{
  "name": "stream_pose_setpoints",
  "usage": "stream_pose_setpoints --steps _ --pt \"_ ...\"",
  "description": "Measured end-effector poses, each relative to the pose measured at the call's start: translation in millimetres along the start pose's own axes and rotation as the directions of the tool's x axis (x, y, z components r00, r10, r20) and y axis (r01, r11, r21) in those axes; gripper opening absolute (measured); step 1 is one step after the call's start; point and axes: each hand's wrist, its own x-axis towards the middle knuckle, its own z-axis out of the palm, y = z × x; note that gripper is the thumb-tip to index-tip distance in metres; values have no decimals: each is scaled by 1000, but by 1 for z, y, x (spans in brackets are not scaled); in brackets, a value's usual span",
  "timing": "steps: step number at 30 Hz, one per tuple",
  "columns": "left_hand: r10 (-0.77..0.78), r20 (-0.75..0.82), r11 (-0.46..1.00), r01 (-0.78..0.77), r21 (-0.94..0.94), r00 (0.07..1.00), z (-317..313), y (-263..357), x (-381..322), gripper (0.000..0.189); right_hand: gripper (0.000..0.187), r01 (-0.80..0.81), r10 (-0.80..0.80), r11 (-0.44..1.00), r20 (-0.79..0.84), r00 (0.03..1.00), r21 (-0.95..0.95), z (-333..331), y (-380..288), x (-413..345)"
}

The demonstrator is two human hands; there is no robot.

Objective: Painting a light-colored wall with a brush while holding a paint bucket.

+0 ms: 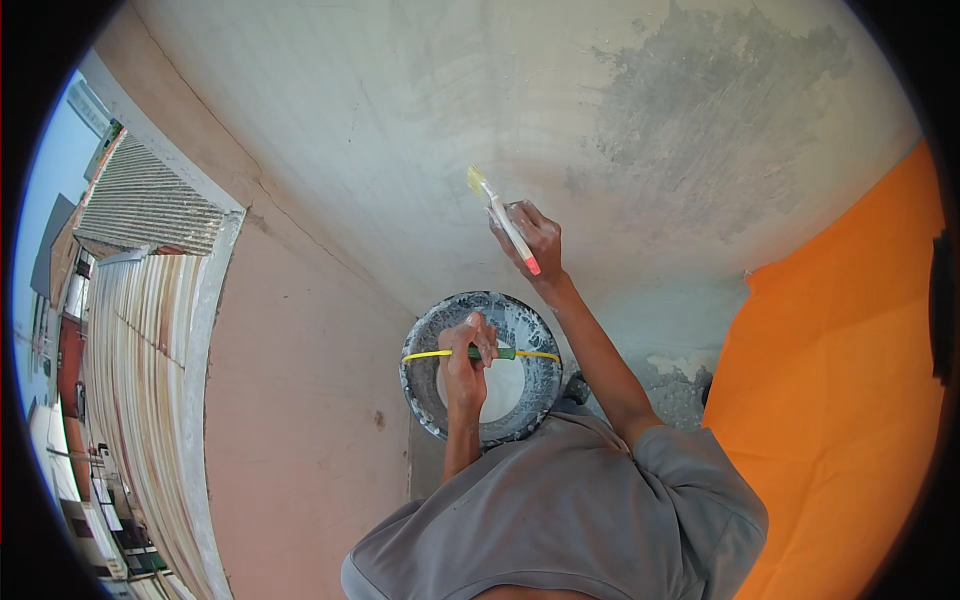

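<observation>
My left hand [466,360] grips the green sleeve of the yellow handle [427,355] on a black paint bucket [421,397]. White paint [504,390] lies in the bottom of the bucket, and its rim and inner wall are splattered white. Farther forward, my right hand [536,236] holds a flat paintbrush [510,225] by its pale handle, which has a red end. The yellowish bristles point away from me, toward the wall [420,150]. I cannot tell whether they touch it. White smears show on the fingers of my right hand.
A dark, rough patch [720,112] marks the wall at the upper right. On the right hangs an orange sheet [840,360]. A low pinkish wall [300,390] stands at the left, with a long crack [202,97] above it. Corrugated roofs [150,195] lie beyond its ledge.
</observation>
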Motion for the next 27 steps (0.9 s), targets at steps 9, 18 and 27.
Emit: stream_pose_setpoints --steps 9,18,27 --pt "33 -36 994 -37 -103 999 13 8 0 48 20 -48 23 988 -168 985 -148 -38 45 14" --pt "71 6 994 -70 -88 997 12 4 -5 49 19 -510 63 775 -758 650 -373 -182 85 -29" --pt "120 -22 989 -121 -83 993 3 9 -20 44 15 -61 -67 943 -368 928 -327 -44 57 -3"
